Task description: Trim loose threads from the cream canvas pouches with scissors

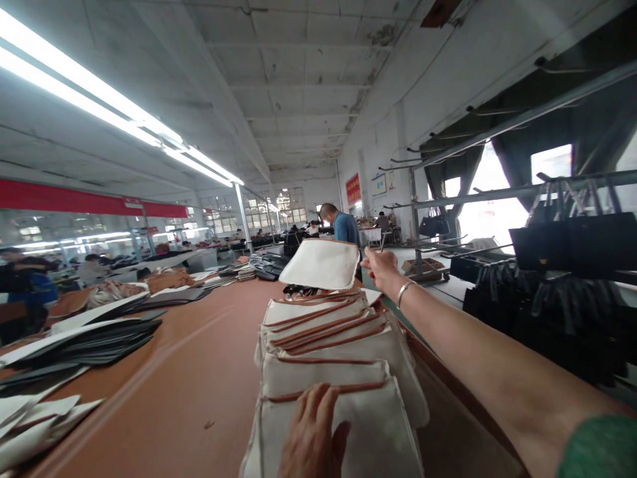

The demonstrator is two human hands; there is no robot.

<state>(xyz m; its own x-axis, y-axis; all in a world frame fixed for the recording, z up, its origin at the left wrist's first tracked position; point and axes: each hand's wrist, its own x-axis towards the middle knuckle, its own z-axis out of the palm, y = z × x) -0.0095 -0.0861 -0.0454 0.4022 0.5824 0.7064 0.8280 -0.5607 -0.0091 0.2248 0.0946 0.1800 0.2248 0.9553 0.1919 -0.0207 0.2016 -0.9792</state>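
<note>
Here the left hand (313, 431), loosely spread and gripping nothing, rests on the nearest of at least five overlapping brown-edged cream fabric pieces (326, 372), while one cream rounded panel (321, 264) tilts above their far end beside the curled right hand (381, 269), grip unclear, one red wall sign (353, 189) unreadable.

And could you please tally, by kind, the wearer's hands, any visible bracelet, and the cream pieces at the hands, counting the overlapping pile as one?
Hands: 2, the left hand and the right hand
Bracelet: 1
Single cream piece beside the right hand: 1
Overlapping pile under the left hand: 1
Total: 5
</note>
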